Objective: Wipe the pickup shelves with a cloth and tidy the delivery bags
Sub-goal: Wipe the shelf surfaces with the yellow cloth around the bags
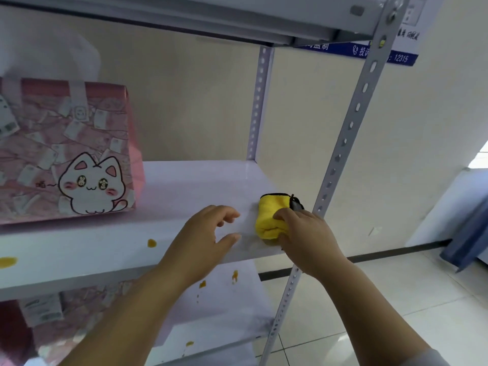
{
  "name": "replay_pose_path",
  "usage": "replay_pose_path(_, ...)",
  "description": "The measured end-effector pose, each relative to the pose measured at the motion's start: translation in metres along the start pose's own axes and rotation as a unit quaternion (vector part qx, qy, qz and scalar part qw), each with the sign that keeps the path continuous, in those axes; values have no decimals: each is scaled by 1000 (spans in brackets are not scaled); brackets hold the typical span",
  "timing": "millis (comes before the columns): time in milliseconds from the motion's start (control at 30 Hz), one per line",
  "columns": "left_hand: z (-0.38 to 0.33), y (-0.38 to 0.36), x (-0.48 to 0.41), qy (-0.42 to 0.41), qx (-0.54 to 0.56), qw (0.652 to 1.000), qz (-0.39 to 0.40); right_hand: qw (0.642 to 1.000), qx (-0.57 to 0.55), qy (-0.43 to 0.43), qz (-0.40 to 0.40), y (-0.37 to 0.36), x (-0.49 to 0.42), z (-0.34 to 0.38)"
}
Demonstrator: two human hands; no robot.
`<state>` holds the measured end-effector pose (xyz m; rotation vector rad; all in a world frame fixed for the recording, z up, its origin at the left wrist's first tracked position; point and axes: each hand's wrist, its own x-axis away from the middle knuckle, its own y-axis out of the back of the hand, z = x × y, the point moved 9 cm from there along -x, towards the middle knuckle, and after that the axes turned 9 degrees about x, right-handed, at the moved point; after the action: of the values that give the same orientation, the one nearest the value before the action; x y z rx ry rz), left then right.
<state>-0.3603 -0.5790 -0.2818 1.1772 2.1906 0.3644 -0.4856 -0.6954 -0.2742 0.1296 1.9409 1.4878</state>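
A folded yellow cloth (269,215) lies at the right end of the white middle shelf (184,186). My right hand (306,233) grips the cloth from the front right. My left hand (208,233) hovers just left of it, fingers loosely curled and holding nothing. A pink delivery bag with a white cat drawing (66,151) stands upright at the shelf's left end. Orange-yellow stains (151,243) mark the shelf's front part, one more at the far left (8,261).
The lower shelf (227,307) carries several orange stains and another pink bag (52,320) at its left. Perforated grey metal posts (351,122) frame the rack's right side. An upper shelf (211,19) hangs overhead. White floor tiles and a blue item (467,233) lie to the right.
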Motion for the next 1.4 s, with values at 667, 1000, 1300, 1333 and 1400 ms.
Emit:
replay_pose_path(667,-22,48,3,-3,213,975,-64,874,-485,-20,-13,35,-2,45)
replay_pose_path(1000,-3,102,32,64,196,976,-73,920,-361,-99,-115,71,-3,69)
replay_pose_path(1300,40,158,81,61,-28,995,-73,984,25,-160,-78,49,-6,110)
replay_pose_path(1333,47,161,85,64,-52,994,-68,986,28,-162,-25,32,-8,114)
replay_pose_path(1400,61,165,92,67,-95,992,-57,984,-11,-163,74,1,-9,122)
